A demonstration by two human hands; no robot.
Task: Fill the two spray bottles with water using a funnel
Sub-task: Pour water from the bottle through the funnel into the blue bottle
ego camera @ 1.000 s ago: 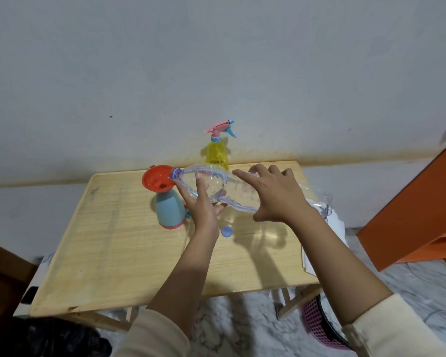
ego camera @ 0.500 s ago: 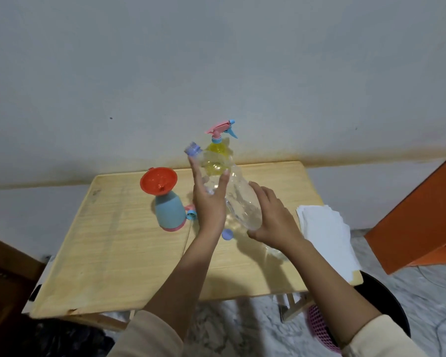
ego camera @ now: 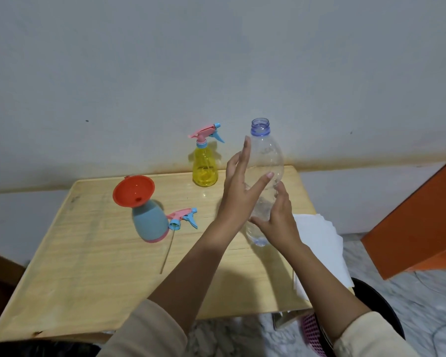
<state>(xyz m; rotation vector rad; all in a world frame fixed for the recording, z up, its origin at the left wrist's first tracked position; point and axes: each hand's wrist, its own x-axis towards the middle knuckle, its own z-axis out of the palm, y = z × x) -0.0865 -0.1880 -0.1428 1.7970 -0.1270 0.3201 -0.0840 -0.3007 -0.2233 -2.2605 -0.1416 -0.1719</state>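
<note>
A clear plastic water bottle (ego camera: 267, 155), uncapped and looking empty, stands upright at the table's right side. My right hand (ego camera: 277, 220) grips its lower half. My left hand (ego camera: 238, 191) is beside its left flank with the fingers spread, thumb touching the bottle. A blue spray bottle (ego camera: 150, 222) stands at centre left with a red funnel (ego camera: 134, 190) in its neck. Its pink and blue spray head (ego camera: 183, 218) lies on the table just right of it. A yellow spray bottle (ego camera: 204, 167) with its spray head screwed on stands at the back.
The wooden table (ego camera: 88, 266) stands against a grey wall. White folded cloths (ego camera: 319, 243) lie on its right edge. An orange board (ego camera: 417, 222) leans at the right. A dark bin and a pink basket (ego camera: 312, 331) sit on the floor below.
The clear bottle went from lying tipped over the funnel to upright, and moved right. My left hand has loosened its grip and spread its fingers.
</note>
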